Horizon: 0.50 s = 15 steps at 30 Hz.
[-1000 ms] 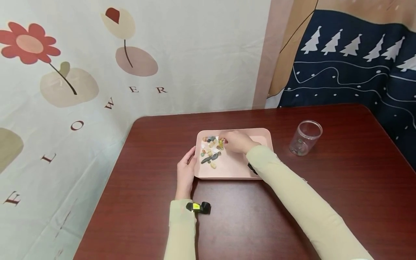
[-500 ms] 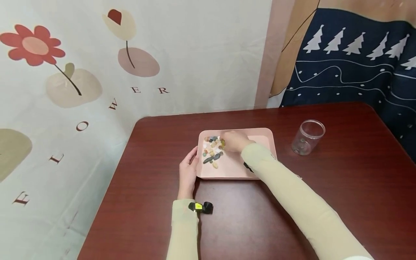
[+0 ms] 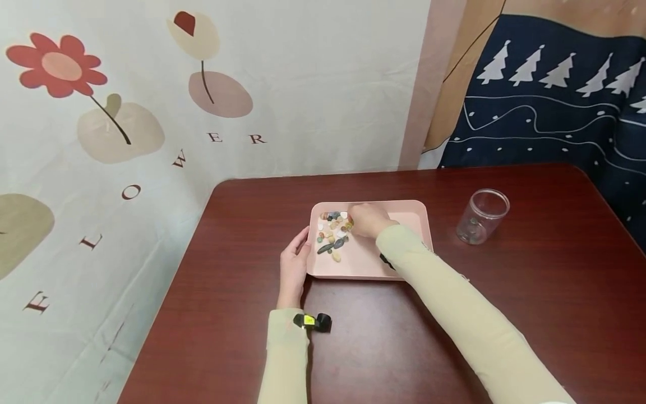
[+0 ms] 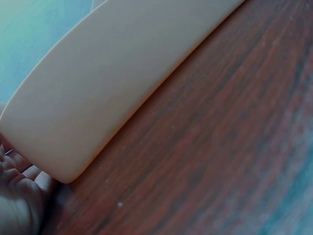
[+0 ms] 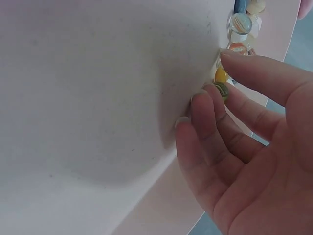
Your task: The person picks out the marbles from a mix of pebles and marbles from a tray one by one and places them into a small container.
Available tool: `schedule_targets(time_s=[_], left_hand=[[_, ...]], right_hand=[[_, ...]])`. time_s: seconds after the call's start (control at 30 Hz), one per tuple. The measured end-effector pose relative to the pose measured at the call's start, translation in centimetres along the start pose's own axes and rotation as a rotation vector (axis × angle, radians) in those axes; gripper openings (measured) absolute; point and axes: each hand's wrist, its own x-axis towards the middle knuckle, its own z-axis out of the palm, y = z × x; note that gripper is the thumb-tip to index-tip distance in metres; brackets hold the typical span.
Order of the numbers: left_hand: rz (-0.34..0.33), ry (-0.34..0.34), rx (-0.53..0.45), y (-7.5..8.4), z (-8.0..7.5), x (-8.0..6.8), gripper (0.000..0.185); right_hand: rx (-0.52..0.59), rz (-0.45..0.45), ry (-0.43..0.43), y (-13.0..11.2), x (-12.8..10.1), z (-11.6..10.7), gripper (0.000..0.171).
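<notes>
— Grip first? Right hand (image 3: pixel 368 220) down among the pebbles (image 3: pixel 333 234), fingertips (image 5: pixel 211 93) touching a greenish stone (image 5: pixel 222 89) on the pink tray (image 3: pixel 404 216); nothing pinched or lifted yet, fingers only lightly bent. Left hand (image 3: pixel 294 269) laid against the tray's left edge with fingers fairly straight, steadying rather than clasping.

— And going down by size?

— Dark red wooden table (image 3: pixel 530 292) under everything. Then the tray, near the middle. Then a clear glass jar (image 3: pixel 481 216), upright, well apart to the right of the tray. Then the stones, clustered in the tray's far-left part: grey, tan, white, orange.

— How far along?

— Early, by the look of it. Most pebbles on the tray. Maybe one small item at the jar's bottom, too faint to tell. Nearly all of the pile left to handle.
</notes>
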Motion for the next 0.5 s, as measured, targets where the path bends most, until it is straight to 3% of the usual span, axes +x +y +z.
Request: schedule_targets(time_s=[0.2, 0.5], left_hand=[[-0.019, -0.013, 0.0, 0.22, -0.03, -0.24, 0.032], [-0.002, -0.006, 0.01, 0.34, -0.19, 0.05, 0.033]], right_hand=[[0.006, 0.021, -0.018, -0.02, 0.13, 0.14, 0.008], [0.008, -0.019, 0.014, -0.25, 0.05, -0.03, 0.006]])
